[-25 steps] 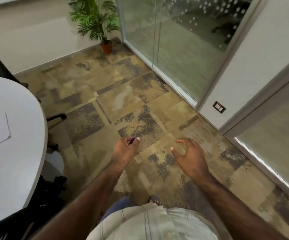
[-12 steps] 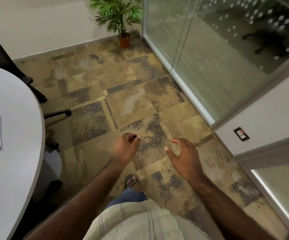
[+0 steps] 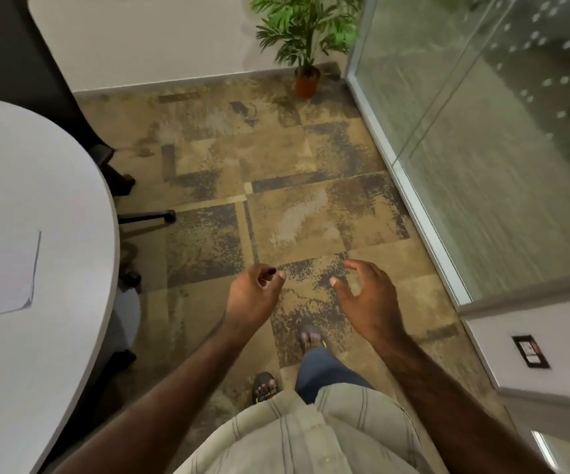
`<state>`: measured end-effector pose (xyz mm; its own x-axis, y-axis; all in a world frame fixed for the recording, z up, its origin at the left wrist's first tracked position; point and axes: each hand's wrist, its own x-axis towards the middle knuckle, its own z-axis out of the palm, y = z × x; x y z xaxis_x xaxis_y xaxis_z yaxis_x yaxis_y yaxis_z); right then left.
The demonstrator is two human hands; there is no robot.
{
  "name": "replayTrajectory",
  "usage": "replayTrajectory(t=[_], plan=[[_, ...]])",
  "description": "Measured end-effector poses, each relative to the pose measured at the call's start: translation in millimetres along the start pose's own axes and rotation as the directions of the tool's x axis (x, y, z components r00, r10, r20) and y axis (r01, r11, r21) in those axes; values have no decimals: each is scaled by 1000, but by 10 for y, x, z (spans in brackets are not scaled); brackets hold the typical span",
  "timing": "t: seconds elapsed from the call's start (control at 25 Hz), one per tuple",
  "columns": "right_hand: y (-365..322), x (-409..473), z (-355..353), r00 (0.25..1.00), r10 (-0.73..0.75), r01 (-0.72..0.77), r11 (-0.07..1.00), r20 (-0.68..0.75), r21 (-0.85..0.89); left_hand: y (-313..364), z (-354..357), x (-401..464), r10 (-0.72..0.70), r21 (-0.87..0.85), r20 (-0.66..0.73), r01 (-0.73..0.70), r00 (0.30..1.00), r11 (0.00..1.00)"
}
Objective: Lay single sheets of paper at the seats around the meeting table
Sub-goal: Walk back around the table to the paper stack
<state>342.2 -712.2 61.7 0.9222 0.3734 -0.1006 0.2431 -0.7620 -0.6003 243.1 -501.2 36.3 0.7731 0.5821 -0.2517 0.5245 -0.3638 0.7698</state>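
Note:
The white meeting table [image 3: 54, 165] curves along the left edge of the head view. One white sheet of paper [image 3: 0, 275] lies flat on it near that edge. Both my hands hang over the carpet, to the right of the table and apart from it. My left hand [image 3: 252, 295] is loosely curled, thumb against forefinger, with no paper in it; a small dark spot shows at its fingertips. My right hand [image 3: 369, 295] has its fingers spread and holds nothing.
A dark chair [image 3: 20, 63] stands at the table's far end, and a chair base leg [image 3: 146, 217] sticks out from under the table. A potted plant [image 3: 305, 35] fills the far corner. A glass wall [image 3: 481, 165] runs along the right, with patterned carpet [image 3: 276, 200] between.
I have walked forward and turned left: the table and sheet fill more of the left side, and the plant has shifted right. Both hands keep the same pose.

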Motion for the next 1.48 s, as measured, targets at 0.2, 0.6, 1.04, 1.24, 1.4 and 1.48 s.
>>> replayTrajectory(t=[0.2, 0.6, 1.04, 1.24, 1.4, 1.48], plan=[[-214, 1034, 193, 979, -145, 154, 987, 145, -50, 85, -244, 680, -66, -10, -178, 66, 982, 998], [-1063, 2505, 633, 819, -451, 511, 854, 354, -94, 98, -777, 1249, -164, 95, -483, 238, 860, 967], [-2552, 2779, 1806, 652, -595, 682, 731, 471, -20, -796, -1840, 1470, -282, -59, -667, 329, 689, 943], [-3242, 2708, 2353, 559, -645, 760, 650, 521, -10, -1280, -2411, 1444, -354, -141, -704, 368, 616, 919], [-3773, 2625, 2718, 477, -680, 804, 594, 557, 37, -1634, -2808, 1362, -396, -183, -758, 414, 519, 892], [-4017, 2562, 2907, 427, -695, 819, 568, 578, 78, -1792, -2958, 1311, -433, -230, -774, 432, 461, 872]])
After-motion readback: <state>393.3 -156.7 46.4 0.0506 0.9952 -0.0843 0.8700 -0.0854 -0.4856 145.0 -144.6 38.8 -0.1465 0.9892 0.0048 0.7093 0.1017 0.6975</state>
